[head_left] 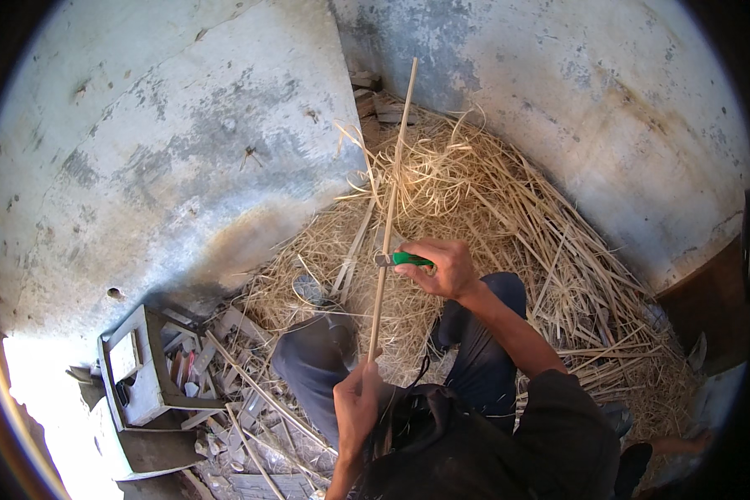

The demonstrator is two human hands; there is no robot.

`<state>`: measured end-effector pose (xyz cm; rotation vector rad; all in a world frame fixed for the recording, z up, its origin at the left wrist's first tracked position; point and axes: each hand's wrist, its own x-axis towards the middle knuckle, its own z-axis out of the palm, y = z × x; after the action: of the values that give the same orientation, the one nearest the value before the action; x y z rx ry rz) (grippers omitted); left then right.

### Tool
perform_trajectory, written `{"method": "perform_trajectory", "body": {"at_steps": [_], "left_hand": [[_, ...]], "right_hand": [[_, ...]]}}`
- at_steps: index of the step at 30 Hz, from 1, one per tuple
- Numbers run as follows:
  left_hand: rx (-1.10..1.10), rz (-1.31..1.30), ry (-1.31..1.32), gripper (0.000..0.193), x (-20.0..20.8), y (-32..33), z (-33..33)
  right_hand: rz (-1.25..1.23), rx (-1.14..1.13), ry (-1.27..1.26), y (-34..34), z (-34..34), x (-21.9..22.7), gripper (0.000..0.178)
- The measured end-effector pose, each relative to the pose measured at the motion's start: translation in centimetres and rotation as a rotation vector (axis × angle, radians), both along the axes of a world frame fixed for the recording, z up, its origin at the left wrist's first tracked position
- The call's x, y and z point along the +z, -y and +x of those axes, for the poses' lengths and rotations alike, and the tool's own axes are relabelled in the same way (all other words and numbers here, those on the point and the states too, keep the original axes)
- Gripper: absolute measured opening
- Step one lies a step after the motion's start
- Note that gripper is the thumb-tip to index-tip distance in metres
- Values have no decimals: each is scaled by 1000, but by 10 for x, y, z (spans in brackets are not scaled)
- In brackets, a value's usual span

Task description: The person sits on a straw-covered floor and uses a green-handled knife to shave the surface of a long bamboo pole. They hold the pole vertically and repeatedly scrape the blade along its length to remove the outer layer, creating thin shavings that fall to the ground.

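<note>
A long, pale bamboo-like strip point(389, 208) stretches away from my lap toward the far wall. My left hand point(357, 402) is closed around its near end, just above my lap. My right hand point(447, 267), farther out, grips a small hand tool point(408, 259) with a green handle. The tool's short metal head rests against the strip about two-thirds of the way down; its exact kind is hard to make out. Curled shavings point(446, 179) are heaped beyond my hands, beside the strip's far half.
Split strips point(550, 250) and straw-like waste cover the floor ahead and right. A round tin-like object point(309, 289) lies near my left knee. At left stands a battered box-like frame point(146, 383) among scraps. Stained walls point(225, 125) close in ahead. Another person's arm point(679, 443) shows lower right.
</note>
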<state>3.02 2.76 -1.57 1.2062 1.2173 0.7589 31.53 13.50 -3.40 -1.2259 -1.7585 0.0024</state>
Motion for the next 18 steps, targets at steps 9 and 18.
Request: {"method": "perform_trajectory", "body": {"at_steps": [9, 18], "left_hand": [[-7, -12, -57, 34, -7, 15, -11], [-5, -51, -138, 35, -9, 32, -20]], "right_hand": [[31, -49, -29, -8, 2, -5, 39], [-2, -167, -19, -15, 13, -5, 35]]}}
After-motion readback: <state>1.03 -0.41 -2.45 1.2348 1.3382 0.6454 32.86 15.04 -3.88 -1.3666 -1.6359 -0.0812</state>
